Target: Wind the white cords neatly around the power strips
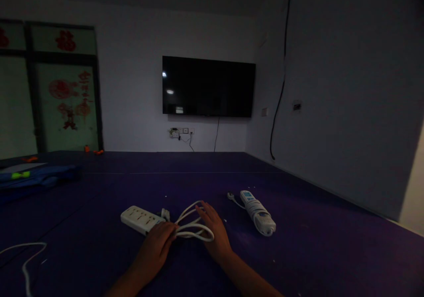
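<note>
A white power strip [141, 219] lies on the dark purple floor in front of me, its white cord [194, 226] gathered in loops to its right. My left hand [159, 244] is closed on the cord beside the strip's end. My right hand [213, 231] rests flat over the loops with its fingers stretched out, touching them. A second white power strip [258, 212] with its cord wound around it lies further right, its plug [231, 196] beside it.
Another loose white cord [24, 257] trails at the lower left. A blue bag [36, 176] lies at the far left. A black television [208, 86] hangs on the far wall above wall sockets [180, 131]. The right wall stands close by.
</note>
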The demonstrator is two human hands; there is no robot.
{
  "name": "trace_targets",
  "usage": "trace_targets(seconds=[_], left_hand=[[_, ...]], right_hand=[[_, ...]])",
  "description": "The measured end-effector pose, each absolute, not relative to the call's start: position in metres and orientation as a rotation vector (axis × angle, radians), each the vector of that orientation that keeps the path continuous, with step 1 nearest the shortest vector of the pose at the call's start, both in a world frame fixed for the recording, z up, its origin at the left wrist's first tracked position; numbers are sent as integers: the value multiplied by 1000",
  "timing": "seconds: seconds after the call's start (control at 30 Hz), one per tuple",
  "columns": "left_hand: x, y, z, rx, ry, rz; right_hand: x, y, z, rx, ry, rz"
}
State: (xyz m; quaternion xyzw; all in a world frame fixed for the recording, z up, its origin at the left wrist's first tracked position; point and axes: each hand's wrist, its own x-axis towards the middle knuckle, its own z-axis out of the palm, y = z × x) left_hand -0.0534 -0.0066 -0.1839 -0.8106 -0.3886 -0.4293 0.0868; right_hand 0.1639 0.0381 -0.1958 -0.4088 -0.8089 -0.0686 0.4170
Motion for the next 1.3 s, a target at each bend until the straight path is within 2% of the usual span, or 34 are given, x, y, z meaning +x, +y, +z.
trace_targets(seconds=[0.2,0.63,0.87,1.3], left_hand=[[-61,-5,-186,-2392,-1001,-1071],[-62,-10,-176,-2415,-965,-1055],[-61,-9,-173,-2452,-1070,-1129],[-83,-3,-159,-2495,-1228,-975]], right_hand=[[162,36,-193,-1002,-1989,-218],[161,34,-190,-954,-1828,-208],[161,32,-188,-942,-1816,-222],[162,38,-195,-1101,-1816,-198]])
